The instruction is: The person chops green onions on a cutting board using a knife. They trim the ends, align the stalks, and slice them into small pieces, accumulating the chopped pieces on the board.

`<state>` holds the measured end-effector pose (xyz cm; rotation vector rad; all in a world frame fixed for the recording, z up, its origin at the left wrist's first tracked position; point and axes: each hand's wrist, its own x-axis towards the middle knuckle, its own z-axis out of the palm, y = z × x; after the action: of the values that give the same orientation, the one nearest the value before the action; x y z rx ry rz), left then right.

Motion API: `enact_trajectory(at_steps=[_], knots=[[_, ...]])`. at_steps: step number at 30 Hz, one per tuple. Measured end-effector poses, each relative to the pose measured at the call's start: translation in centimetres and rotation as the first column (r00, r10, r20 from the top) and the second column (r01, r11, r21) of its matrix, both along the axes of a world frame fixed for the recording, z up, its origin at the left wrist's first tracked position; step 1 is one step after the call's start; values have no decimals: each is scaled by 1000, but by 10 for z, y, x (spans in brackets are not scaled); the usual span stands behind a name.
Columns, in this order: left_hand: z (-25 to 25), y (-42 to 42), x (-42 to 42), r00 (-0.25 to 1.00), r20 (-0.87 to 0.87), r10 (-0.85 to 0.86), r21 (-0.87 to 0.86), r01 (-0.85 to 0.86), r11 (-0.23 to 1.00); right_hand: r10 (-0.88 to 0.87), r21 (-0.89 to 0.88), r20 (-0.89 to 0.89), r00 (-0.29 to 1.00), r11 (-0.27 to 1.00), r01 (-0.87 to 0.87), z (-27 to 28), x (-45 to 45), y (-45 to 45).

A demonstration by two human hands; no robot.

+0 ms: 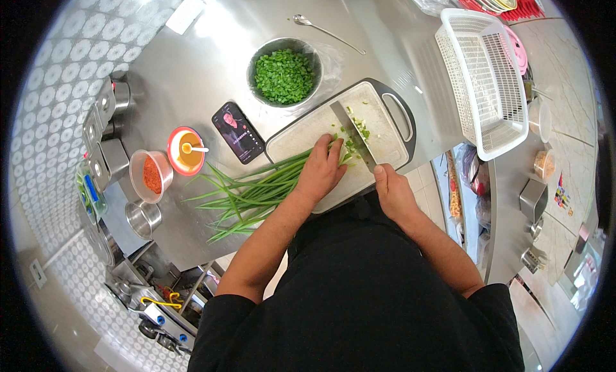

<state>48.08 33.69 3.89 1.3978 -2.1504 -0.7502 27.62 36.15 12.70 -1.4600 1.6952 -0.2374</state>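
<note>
My left hand point(323, 169) presses a bunch of green onions point(269, 187) onto a cutting board point(308, 135) with a dark rim and a handle. The long green leaves trail off the board's left side over the metal counter. In my right hand point(395, 191) is the handle of a cleaver point(353, 137), its blade resting across the board just right of my left fingertips. Small cut pieces of green onion point(362, 129) lie on the far side of the blade. Behind the board, a metal bowl point(250, 78) holds a heap of chopped greens point(285, 76).
A smartphone point(238, 132) with a lit screen lies against the board's left edge. Left of it stand a red-rimmed bowl of sauce point(186, 151) and a plastic tub of red seasoning point(152, 175). A long spoon point(329, 33) lies behind; a white plastic basket point(457, 78) stands right.
</note>
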Motion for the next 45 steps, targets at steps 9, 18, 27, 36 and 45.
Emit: enact_trajectory(at_steps=[9, 18, 27, 36, 45], knots=[[16, 7, 11, 967, 257, 1, 9, -3, 1000, -1, 19, -10, 1000, 1000, 1, 5, 0, -1], [-2, 15, 8, 948, 317, -11, -14, 17, 1000, 18, -3, 10, 1000, 1000, -18, 6, 2, 0], [-14, 18, 14, 995, 72, 66, -114, -57, 992, 65, 16, 7, 998, 998, -65, 6, 8, 7], [-8, 17, 14, 990, 141, -1, -249, 37, 968, 78, -12, 27, 997, 997, -78, 13, 12, 10], [-10, 16, 11, 984, 176, -11, -297, 64, 953, 118, 33, -77, 990, 993, -116, -7, 14, 7]])
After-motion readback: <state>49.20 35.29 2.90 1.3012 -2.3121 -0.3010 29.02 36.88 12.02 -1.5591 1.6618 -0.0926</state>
